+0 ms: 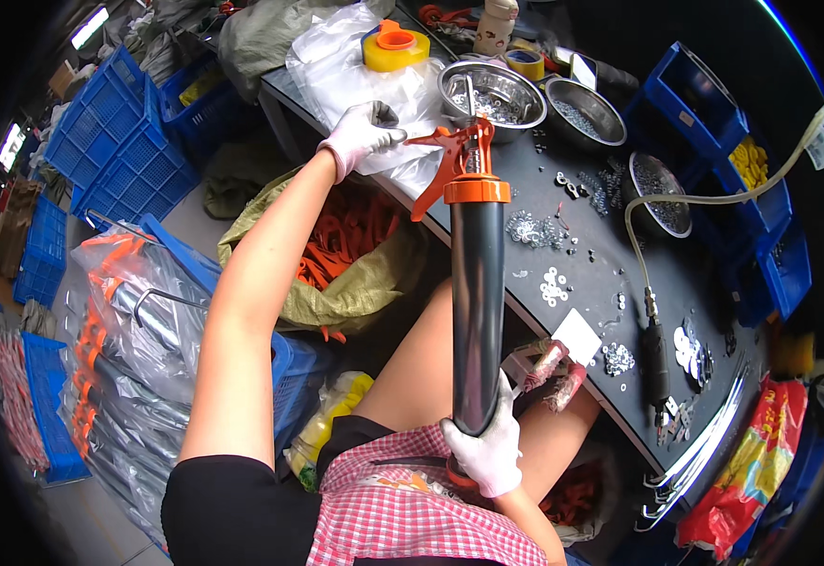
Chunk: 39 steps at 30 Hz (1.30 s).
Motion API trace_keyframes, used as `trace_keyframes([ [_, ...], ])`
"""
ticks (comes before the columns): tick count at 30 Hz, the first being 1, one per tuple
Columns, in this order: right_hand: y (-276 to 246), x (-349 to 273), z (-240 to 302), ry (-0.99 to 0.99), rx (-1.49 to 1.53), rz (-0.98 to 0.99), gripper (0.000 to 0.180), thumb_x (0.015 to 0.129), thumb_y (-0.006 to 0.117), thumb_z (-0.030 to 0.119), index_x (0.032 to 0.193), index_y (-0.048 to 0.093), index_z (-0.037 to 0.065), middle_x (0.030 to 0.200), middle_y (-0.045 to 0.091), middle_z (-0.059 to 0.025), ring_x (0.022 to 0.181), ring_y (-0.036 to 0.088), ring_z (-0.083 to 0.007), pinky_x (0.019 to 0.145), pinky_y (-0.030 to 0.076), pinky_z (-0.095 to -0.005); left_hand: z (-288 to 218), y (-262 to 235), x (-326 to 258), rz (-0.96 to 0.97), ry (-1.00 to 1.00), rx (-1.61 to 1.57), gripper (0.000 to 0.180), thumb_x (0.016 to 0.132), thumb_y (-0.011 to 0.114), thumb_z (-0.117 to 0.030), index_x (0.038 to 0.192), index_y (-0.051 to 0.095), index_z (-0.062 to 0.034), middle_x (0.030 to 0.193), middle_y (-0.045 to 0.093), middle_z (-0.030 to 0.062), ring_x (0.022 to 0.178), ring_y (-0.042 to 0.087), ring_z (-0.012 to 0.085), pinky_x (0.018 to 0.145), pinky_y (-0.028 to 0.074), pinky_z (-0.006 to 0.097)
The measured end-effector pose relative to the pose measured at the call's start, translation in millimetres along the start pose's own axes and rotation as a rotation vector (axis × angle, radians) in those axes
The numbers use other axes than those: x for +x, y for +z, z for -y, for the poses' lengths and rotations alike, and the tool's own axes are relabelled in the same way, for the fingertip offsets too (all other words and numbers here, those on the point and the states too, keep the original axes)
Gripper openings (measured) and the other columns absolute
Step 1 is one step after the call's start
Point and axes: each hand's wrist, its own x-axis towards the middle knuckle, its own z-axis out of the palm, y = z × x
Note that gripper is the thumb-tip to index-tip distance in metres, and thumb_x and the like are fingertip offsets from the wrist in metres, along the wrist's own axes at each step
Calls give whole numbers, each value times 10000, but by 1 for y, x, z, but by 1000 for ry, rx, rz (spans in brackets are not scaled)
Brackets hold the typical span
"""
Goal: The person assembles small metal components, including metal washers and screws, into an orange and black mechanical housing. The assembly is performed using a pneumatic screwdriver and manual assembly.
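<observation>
A caulking gun with a black barrel and orange fittings stands nearly upright in front of me. My right hand, in a white glove, is wrapped round the barrel's lower end. Toward the top are its orange handle and trigger and a metal rod. My left hand, also gloved, is out by the trigger's tip, over clear plastic bags. Its fingers are drawn together; whether they pinch plastic or the orange tip is unclear. A yellow tape roll lies on the bags.
Steel bowls of small parts and loose washers cover the dark table. A hanging power screwdriver is at the right. Blue bins line the far side. A sack of orange parts and bagged guns sit at left.
</observation>
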Motion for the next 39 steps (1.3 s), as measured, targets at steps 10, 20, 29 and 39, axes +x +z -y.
trace_keyframes([
  [10,20,-7,-14,44,50,39,880,716,729,237,1431,255,38,1082,630,-242,942,674,-359,817,548,-403,-22,-11,16,119,352,634,215,784,611,-37,998,604,-47,927,638,102,838,630,237,761,504,332],
  [20,24,-12,-18,97,77,68,902,709,747,245,1433,251,35,1090,628,-247,949,672,-366,821,545,-411,-12,31,25,-126,-57,1146,586,876,486,-239,1449,361,-254,1264,503,178,1055,592,372,931,464,468],
  [29,12,43,26,-24,206,74,876,687,741,225,1420,298,40,1103,631,-206,989,665,-295,855,520,-378,-21,-16,24,-13,184,815,782,708,480,64,1464,345,-85,1398,461,221,1275,472,337,1063,366,341],
  [39,21,57,21,-145,-153,-84,882,702,721,213,1444,270,57,1061,608,-252,909,648,-405,784,528,-443,-102,-72,23,81,140,674,819,640,512,12,1434,319,61,1413,447,229,1298,456,232,1046,354,270],
])
